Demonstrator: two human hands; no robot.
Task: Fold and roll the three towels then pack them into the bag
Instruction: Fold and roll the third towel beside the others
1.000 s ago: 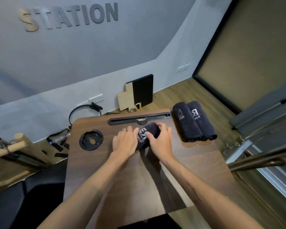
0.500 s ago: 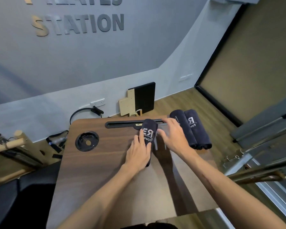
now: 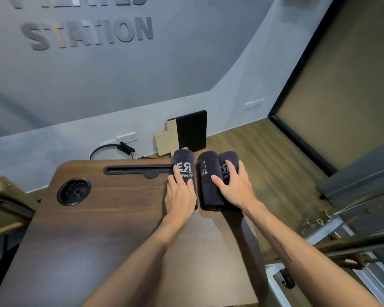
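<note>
Now left hand [image 3: 181,196] fingers flat atop third roll [image 3: 184,169]; right hand [image 3: 235,187] fingers spread over paired rolls [image 3: 208,185].

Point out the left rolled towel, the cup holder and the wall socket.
Left towel [image 3: 185,161], head view, upper end near the logo.
Cup holder [image 3: 74,192], head view, recessed centre.
Wall socket [image 3: 126,137], head view, faceplate.

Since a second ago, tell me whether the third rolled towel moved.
Yes. The third rolled towel moved right along the table's slot, to its right end.

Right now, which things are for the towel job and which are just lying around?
For the job: three rolled towels, left hand, right hand. No bag shows.
Lying around: black ring, leaning boards, round cup insert.
</note>
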